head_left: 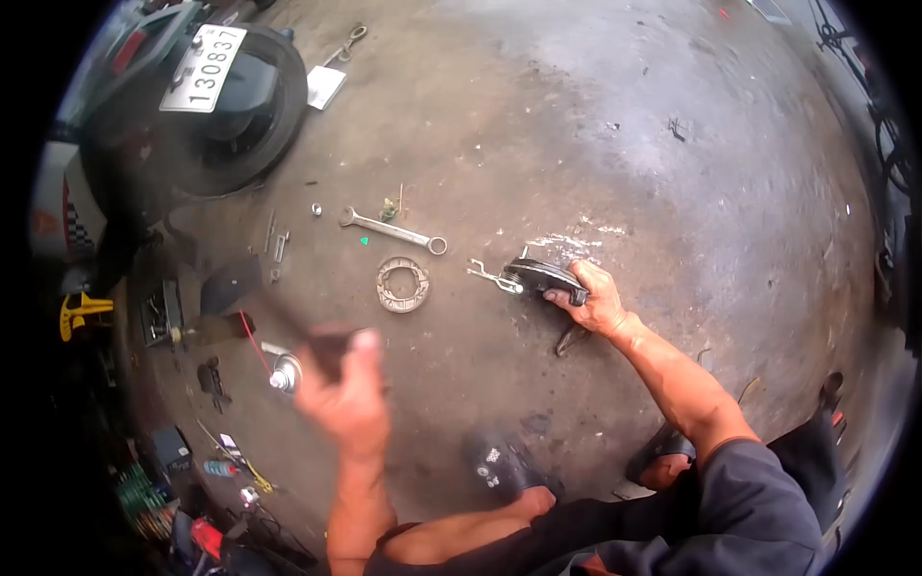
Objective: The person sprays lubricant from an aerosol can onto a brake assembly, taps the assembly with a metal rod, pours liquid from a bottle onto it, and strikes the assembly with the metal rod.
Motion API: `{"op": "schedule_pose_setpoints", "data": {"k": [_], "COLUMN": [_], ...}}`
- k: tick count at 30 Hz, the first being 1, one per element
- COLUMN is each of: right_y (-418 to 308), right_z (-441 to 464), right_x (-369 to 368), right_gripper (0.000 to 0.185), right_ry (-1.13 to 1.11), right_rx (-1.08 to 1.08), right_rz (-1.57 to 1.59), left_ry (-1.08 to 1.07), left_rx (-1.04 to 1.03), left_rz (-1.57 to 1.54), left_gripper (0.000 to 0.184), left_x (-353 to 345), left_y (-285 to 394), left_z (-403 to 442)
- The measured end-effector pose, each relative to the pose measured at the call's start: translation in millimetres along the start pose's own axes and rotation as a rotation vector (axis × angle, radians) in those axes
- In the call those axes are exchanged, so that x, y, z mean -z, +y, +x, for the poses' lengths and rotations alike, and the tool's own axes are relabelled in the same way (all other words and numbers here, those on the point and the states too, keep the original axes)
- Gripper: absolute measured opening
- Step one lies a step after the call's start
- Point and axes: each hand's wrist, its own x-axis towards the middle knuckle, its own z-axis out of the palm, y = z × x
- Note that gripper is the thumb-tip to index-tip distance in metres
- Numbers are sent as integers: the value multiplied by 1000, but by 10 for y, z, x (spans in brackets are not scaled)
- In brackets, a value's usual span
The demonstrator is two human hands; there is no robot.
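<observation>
The person's right hand (pixel 597 298) is clamped on a black, round brake plate (pixel 545 276), with the thumb on one side and the fingers on the other. The plate is near the middle of the view, toward 3 o'clock. A shiny metal lever arm (pixel 497 281) sticks out of it toward 9 o'clock.

The left hand (pixel 348 398) is at about 7 to 8 o'clock and looks blurry. Its fingers are curled tight around a dark tool (pixel 331 350), which points up toward 10 o'clock. The tool is too smeared to say what kind it is.

Just past that hand, at 8 o'clock, is a spray can (pixel 283 372) with a thin red straw (pixel 254 338). A ring made of two brake shoes (pixel 403 285) lies flat on the concrete floor (pixel 672 211), close to the middle at 9 o'clock. A combination wrench (pixel 392 231) lies near the ring, between 10 and 11 o'clock.

Farther out at 10 o'clock is a big black wheel (pixel 283 120) with a white number plate (pixel 204 67) that says 130837. One dark sandal (pixel 509 466) is between 5 and 6 o'clock, and the other foot (pixel 665 468) is around 4 o'clock.
</observation>
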Motion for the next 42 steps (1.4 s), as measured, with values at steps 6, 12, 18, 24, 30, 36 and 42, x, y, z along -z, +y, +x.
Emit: {"op": "schedule_pose_setpoints", "data": {"k": [6, 12, 18, 24, 30, 36, 42], "right_y": [33, 111, 200, 159, 125, 159, 231], "right_z": [20, -71, 18, -17, 83, -29, -51], "right_x": [-12, -48, -28, -90, -68, -76, -53], "right_gripper": [39, 35, 39, 32, 34, 30, 27], "right_ry": [-19, 15, -177, 44, -16, 32, -12], "right_rx": [113, 86, 307, 57, 190, 120, 89], "right_rz": [15, 102, -16, 71, 77, 134, 152], "left_ry": [-764, 47, -612, 93, -574, 57, -583], "left_rx": [352, -54, 377, -137, 337, -129, 401], "left_rz": [545, -140, 669, -128, 488, -409, 444], "left_gripper": [28, 10, 51, 8, 27, 9, 43], "left_x": [-412, -53, -317, -142, -386, -157, -371], "left_y": [-1795, -39, -1573, -324, -1580, -193, -1318], "left_z": [-583, 94, -475, 70, -375, 61, -373]}}
